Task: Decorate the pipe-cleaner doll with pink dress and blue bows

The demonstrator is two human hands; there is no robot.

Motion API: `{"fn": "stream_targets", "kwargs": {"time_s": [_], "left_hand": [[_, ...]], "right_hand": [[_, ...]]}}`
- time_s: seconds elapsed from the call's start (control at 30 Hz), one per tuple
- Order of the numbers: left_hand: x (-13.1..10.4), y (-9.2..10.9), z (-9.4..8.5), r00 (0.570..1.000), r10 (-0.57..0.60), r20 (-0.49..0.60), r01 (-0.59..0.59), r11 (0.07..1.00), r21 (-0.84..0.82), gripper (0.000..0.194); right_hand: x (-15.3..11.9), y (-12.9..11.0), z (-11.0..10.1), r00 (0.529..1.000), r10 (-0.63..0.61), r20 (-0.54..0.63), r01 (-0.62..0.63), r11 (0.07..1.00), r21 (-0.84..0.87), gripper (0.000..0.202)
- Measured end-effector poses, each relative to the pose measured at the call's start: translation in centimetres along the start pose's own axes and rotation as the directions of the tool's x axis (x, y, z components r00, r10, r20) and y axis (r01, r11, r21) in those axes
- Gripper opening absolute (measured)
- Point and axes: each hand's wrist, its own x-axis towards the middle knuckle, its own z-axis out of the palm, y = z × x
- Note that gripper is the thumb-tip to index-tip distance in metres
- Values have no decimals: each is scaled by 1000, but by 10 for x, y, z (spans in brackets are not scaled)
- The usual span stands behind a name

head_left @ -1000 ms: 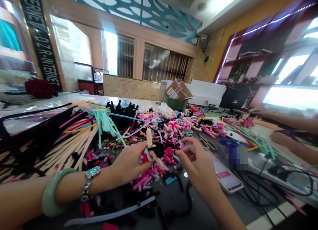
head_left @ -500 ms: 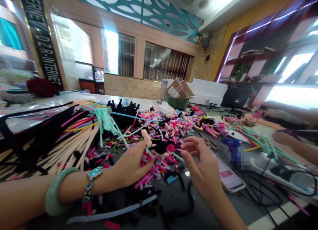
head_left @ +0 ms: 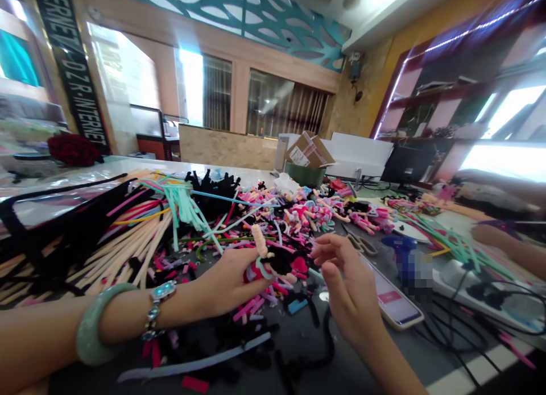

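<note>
My left hand [head_left: 228,281] is closed round a small pipe-cleaner doll [head_left: 279,261] with a black head, a pink bow-like piece and a beige limb sticking up. Its lower body is hidden by my fingers. My right hand [head_left: 347,287] hovers just right of the doll, apart from it, fingers half bent and spread with nothing visible in them. Under both hands lie many short pink, purple and black pipe-cleaner scraps [head_left: 256,307]. A pale lilac pipe cleaner [head_left: 200,358] lies in front, near a dark curved strip [head_left: 326,341].
Bundles of beige pipe cleaners [head_left: 123,247] and mint ones [head_left: 181,204] lie left. Finished-looking pink dolls [head_left: 307,213] are heaped behind. To the right are scissors [head_left: 362,244], a phone [head_left: 396,304], a blue glue gun [head_left: 403,253], a power strip [head_left: 482,298] with cables, and another person's arm [head_left: 503,241].
My left hand has moved slightly right with the doll, turning it a little, so its head is closer to my right hand. My right hand has barely moved.
</note>
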Motion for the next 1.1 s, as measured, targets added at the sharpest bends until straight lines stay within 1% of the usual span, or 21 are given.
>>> {"fn": "stream_targets", "kwargs": {"time_s": [0.03,0.07,0.1,0.13,0.17,0.2,0.23,0.27,0.3,0.33,0.4,0.43,0.5,0.57,0.63,0.73,0.83,0.9,1.0,1.1], "left_hand": [[1,0,-1,1000,-1,19,1,1000,-29,20],[2,1,-3,999,-5,35,7,998,-65,19],[3,1,-5,999,-13,45,18,995,-99,19],[3,2,-7,998,-25,54,32,991,-131,19],[4,3,-9,997,-40,59,49,986,-159,20],[5,4,-11,996,-57,66,68,981,-180,20],[5,5,-13,995,-72,74,86,978,-192,20],[5,6,-14,993,-82,82,97,976,-194,19],[6,7,-16,992,-80,95,97,977,-189,18],[6,8,-17,992,-69,107,87,980,-179,16],[6,12,-19,992,-14,126,34,986,-162,14],[6,14,-19,991,21,131,0,987,-161,13],[5,18,-21,988,81,129,-57,982,-180,15],[5,22,-22,985,117,127,-90,976,-196,25],[5,24,-23,984,128,120,-105,978,-181,31],[4,25,-23,991,105,87,-97,991,-88,28],[3,26,-23,996,57,69,-59,998,32,20],[2,26,-23,997,25,79,-32,995,97,18],[0,28,-23,993,-20,114,1,986,165,19],[0,29,-23,989,-59,138,26,972,232,20]], "right_hand": [[1,0,0,1000,9,-13,-9,1000,-5,35],[1,1,-1,999,15,-50,-15,1000,6,37],[2,1,-1,993,10,-114,-6,999,35,40],[2,1,-2,979,-8,-203,24,997,77,45],[3,1,-3,951,-42,-306,81,990,117,51],[3,0,-4,913,-83,-400,151,978,142,57],[2,-1,-4,876,-121,-466,211,966,147,62],[1,-2,-5,855,-154,-496,249,959,133,64],[0,-3,-5,855,-170,-490,255,961,112,63],[-1,-3,-4,875,-165,-455,231,969,91,61],[-3,-4,-4,935,-133,-330,154,987,40,57],[-4,-5,-3,957,-124,-262,131,991,7,55],[-5,-4,-3,980,-135,-148,130,991,-44,52],[-5,-4,-4,986,-146,-81,142,988,-53,46],[-4,-4,-4,986,-154,-57,151,986,-66,38],[-2,-5,-4,980,-192,-52,184,974,-131,28],[-1,-6,-3,971,-234,-46,222,959,-176,30],[1,-5,-2,966,-254,-38,243,952,-184,32],[2,-3,-1,964,-262,-39,251,950,-185,34],[2,-2,-1,969,-239,-58,226,959,-170,37]]}}
